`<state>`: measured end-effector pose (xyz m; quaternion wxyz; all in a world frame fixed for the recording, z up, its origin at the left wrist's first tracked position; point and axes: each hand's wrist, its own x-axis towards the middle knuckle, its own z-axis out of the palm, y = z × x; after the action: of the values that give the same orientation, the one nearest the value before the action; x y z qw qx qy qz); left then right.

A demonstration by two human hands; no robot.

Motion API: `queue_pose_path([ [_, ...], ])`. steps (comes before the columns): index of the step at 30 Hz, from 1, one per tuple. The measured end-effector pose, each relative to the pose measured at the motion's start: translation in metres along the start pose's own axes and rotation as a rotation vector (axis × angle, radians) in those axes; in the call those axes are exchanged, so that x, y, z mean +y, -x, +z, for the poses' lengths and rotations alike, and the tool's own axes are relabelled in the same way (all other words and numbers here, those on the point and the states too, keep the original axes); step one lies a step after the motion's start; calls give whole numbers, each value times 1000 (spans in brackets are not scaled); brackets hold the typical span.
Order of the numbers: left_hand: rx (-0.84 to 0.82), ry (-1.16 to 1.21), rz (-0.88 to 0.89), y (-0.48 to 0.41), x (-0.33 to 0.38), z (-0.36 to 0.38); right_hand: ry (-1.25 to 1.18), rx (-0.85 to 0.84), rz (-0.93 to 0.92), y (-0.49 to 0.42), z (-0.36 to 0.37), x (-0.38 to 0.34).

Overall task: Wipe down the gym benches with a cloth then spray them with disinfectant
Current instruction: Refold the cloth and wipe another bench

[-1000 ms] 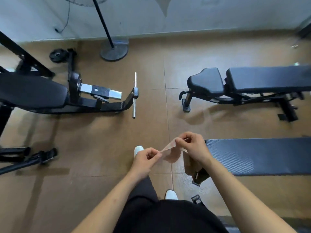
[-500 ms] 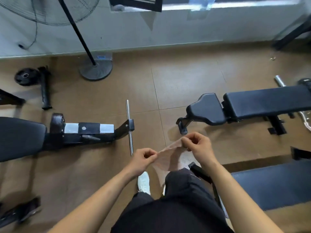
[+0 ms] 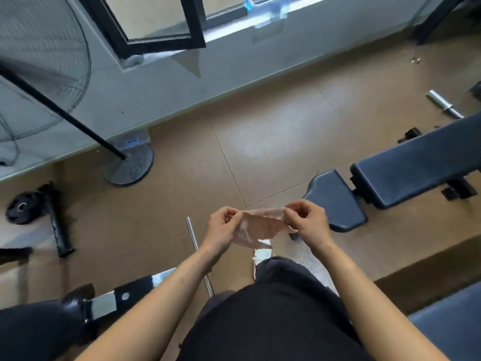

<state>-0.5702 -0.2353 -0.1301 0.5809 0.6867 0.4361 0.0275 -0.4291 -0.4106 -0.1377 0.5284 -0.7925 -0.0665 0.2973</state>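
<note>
Brown gym floor; black bench. Left hand and right hand pinch thin cloth taut between fingertips.

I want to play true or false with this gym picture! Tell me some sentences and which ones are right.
1. The left hand and the right hand both pinch the thin cloth. True.
2. The cloth lies on the black bench. False: it is stretched in the air between the hands, not touching the bench.
3. A fan stands on the floor near the wall. True.
4. The right hand holds a spray bottle. False: it holds only the cloth; no bottle shows.
</note>
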Motion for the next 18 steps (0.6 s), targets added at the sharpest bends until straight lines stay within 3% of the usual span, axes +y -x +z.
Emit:
queue_pose_path([
  [6,25,-46,62,-124,91,-11,26,-14,1,-121,-2,-65],
  [18,-116,96,22,-386,217,-21,63,97,11,-360,14,-178],
])
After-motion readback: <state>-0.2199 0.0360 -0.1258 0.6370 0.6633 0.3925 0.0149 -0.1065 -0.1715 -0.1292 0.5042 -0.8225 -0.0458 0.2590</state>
